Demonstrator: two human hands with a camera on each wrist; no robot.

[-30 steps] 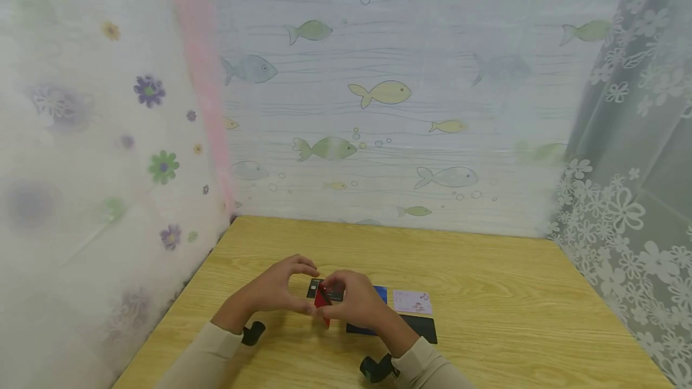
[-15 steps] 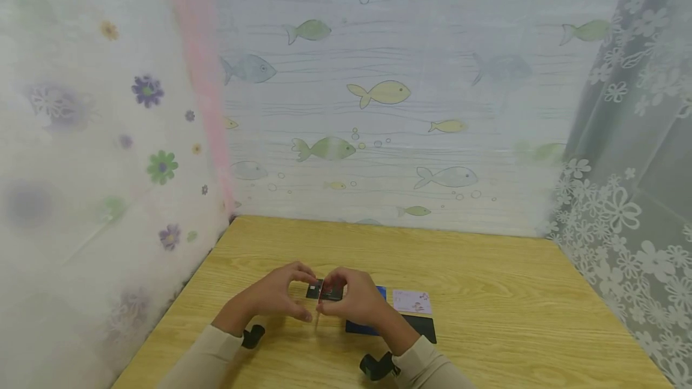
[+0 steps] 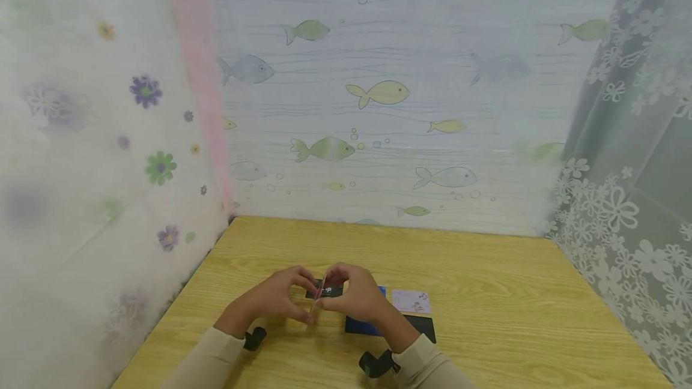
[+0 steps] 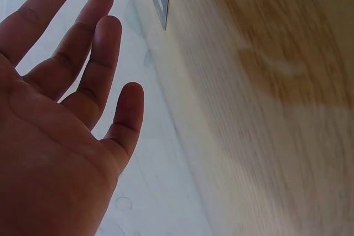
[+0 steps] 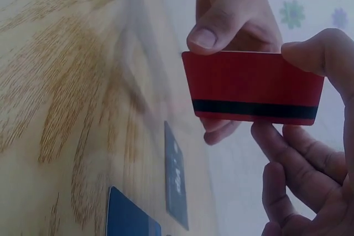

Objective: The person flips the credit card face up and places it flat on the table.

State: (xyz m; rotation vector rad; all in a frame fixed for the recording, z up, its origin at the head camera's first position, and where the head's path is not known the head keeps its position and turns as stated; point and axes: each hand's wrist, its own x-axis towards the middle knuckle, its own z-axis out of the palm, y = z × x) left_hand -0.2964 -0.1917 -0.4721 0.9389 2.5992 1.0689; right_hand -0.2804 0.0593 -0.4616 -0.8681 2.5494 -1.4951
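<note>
A red bank card (image 5: 254, 84) with a black magnetic stripe stands on edge between the two hands, above the table. My right hand (image 3: 357, 296) pinches it between thumb and fingers at one end. At the opposite end, the thumb of my left hand (image 3: 270, 296) lies on one long edge and its fingertips show past the other. The left wrist view has the remaining left fingers spread, the card itself being outside that view. Behind the hands, a dark card with pale lettering (image 5: 176, 175) lies flat, partly covered by them in the head view.
Right of the hands lie a blue card (image 3: 359, 326), a black card (image 3: 424, 328) and a pale pink card (image 3: 411, 301), close together on the wood-grain table (image 3: 503, 293). The right forearm covers part of the group. Patterned curtains (image 3: 378, 137) surround the table.
In the head view the red card has turned from showing its red face to nearly edge-on, leaning the other way. The left fingers, apart from it half a second ago, have closed onto its edges.
</note>
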